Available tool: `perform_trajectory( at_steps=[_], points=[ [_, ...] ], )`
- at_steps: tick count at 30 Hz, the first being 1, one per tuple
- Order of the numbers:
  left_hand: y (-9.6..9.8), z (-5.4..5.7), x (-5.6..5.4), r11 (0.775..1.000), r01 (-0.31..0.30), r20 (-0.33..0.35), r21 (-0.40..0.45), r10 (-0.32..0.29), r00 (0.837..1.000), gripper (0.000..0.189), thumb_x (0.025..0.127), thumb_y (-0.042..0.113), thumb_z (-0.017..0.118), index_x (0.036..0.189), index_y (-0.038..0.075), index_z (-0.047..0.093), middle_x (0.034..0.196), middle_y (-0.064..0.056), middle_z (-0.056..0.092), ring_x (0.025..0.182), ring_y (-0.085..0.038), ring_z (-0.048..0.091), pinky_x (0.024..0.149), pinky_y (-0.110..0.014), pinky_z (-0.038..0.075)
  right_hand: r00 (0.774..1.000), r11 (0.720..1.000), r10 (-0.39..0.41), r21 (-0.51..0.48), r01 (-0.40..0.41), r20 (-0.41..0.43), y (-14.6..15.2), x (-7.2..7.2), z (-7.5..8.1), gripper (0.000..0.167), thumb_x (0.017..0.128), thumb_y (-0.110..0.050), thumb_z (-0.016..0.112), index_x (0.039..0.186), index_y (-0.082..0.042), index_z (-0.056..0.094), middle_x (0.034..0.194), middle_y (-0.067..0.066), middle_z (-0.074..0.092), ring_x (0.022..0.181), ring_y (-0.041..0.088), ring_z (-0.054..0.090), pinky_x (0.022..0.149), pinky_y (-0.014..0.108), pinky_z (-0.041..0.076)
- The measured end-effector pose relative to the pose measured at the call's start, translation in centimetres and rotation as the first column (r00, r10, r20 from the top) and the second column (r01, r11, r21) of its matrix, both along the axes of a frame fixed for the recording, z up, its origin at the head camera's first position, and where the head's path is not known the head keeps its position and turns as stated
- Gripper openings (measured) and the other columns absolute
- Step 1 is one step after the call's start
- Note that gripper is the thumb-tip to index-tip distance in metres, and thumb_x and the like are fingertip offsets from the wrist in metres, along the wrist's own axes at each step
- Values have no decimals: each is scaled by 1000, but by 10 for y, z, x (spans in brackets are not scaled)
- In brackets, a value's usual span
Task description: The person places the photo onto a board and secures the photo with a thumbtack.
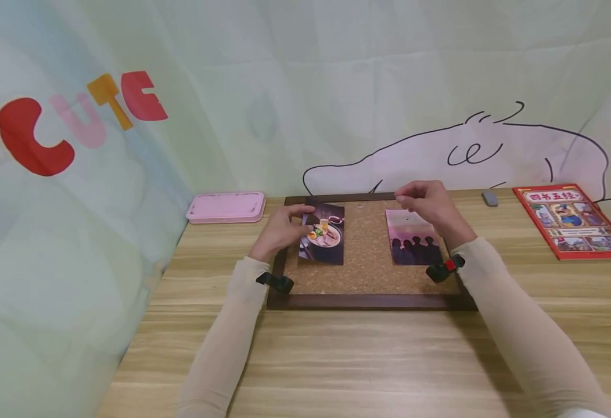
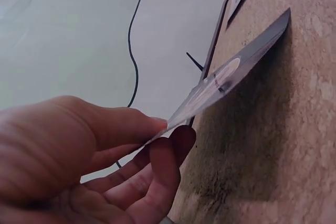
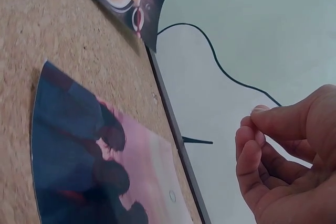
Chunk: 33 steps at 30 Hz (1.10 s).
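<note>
My left hand (image 1: 283, 231) pinches the left edge of a photo print (image 1: 331, 247) of a bowl of food. In the left wrist view this print (image 2: 210, 90) tilts up off the cork. A second photo (image 1: 415, 251), with dark silhouettes on a pink sky, lies on the right of the cork board (image 1: 366, 244). A small round clear pin (image 3: 172, 196) sits in its upper part. My right hand (image 1: 428, 206) is raised above that photo, fingers curled and thumb meeting the index fingertip; whether something tiny is between them, I cannot tell.
The board's dark frame (image 1: 373, 301) lies on a wooden table (image 1: 368, 360). A pink case (image 1: 226, 207) is at the back left. To the right are a small grey block (image 1: 490, 198) and a red book (image 1: 572, 220). A printed curtain (image 1: 284, 98) hangs behind.
</note>
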<state>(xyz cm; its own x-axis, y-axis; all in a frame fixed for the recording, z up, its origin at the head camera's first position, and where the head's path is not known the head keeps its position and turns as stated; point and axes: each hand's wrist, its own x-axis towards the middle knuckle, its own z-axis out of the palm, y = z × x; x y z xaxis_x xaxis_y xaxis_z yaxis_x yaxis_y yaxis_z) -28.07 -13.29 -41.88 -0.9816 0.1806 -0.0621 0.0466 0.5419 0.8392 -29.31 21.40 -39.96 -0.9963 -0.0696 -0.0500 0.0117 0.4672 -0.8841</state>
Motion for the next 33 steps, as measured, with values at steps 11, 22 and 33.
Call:
perform_trajectory(
  at_steps=[11,22,33],
  points=[
    [0,-5,2,998,36,60,-48,-33,998,53,95,5,75,147,13,66,148,-19,61,92,-19,66,70,-25,52,998,997,66,-39,-66,-7,-11,-1,5,26,107,-24,66,124,-5,74,114,13,73,100,24,60,93,44,53],
    [2,-8,2,988,34,25,-151,-31,999,53,93,7,77,145,11,67,150,-22,59,78,-17,56,72,-30,48,993,993,121,-14,-121,0,-30,-2,8,28,108,-22,65,127,-3,72,124,22,68,104,28,59,97,44,53],
    [7,-10,0,950,54,-50,-307,-73,996,53,92,9,78,143,5,67,157,-22,58,148,-40,53,125,-54,41,989,990,141,-21,-140,43,-60,-9,6,26,107,-18,67,127,-3,73,122,15,68,109,28,59,107,49,51]
  ],
)
